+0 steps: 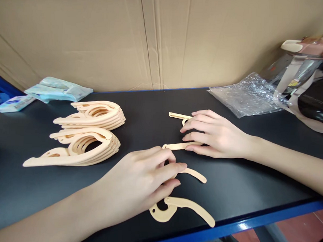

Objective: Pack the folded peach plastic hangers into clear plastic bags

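My left hand (pixel 148 175) is at the middle front of the black table, its fingers curled and thumb and forefinger drawn together on a cream plastic hanger piece (pixel 196 175). The curved end of that piece sticks out past my fingertips. Just below lies another hanger piece (pixel 192 204), a hooked part joined to a curved arm. My right hand (pixel 214 134) is spread palm down, fingers apart, over two more cream pieces. One straight arm (pixel 175 146) pokes out by its thumb, another (pixel 176 115) beyond its fingertips; the rest of both is hidden.
Two stacks of folded cream hangers (pixel 97 123) (pixel 98 157) stand on the left. Behind them lie a blue tissue pack (pixel 58 89) and a smaller packet (pixel 15 104). A clear plastic bag (pixel 245 96) and a strapped bottle (pixel 300 70) are back right. Cardboard (pixel 114 37) lines the back.
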The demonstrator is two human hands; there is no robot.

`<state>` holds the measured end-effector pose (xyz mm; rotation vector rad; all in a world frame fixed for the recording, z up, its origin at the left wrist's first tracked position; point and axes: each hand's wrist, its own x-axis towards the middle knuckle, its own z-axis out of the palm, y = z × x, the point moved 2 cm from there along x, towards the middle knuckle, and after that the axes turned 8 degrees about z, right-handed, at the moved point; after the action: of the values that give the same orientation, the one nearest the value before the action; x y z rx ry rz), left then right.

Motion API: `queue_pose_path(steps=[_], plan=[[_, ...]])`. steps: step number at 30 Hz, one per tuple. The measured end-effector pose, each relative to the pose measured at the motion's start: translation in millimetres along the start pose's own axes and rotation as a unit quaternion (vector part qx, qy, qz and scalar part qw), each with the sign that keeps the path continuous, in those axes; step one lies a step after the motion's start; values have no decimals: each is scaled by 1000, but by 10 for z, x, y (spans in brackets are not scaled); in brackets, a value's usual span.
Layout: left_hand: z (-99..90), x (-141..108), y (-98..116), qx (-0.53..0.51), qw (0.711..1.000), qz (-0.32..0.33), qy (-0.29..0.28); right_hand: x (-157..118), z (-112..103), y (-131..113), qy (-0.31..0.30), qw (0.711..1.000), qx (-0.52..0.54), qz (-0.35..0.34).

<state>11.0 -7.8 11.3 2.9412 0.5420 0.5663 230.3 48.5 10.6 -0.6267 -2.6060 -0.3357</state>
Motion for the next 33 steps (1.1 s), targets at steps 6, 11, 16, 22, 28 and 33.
queue_pose_path(steps=[6,11,16,22,28,33], plan=[[-13,-31,10,87,996,28,24,15,-12,-10,41,999,9,2],[-31,0,-88,-118,984,-100,89,-13,-73,-23,104,993,-15,48],[-23,31,-126,-240,939,-187,160,-16,-64,-140,69,996,-34,-38],[-37,69,-65,-271,941,-129,157,17,-26,-169,64,997,30,-35],[-35,81,-26,-266,956,-83,93,26,-8,-173,-2,986,166,-20],[16,28,-36,-110,993,0,43,27,-22,-196,-39,966,255,17]])
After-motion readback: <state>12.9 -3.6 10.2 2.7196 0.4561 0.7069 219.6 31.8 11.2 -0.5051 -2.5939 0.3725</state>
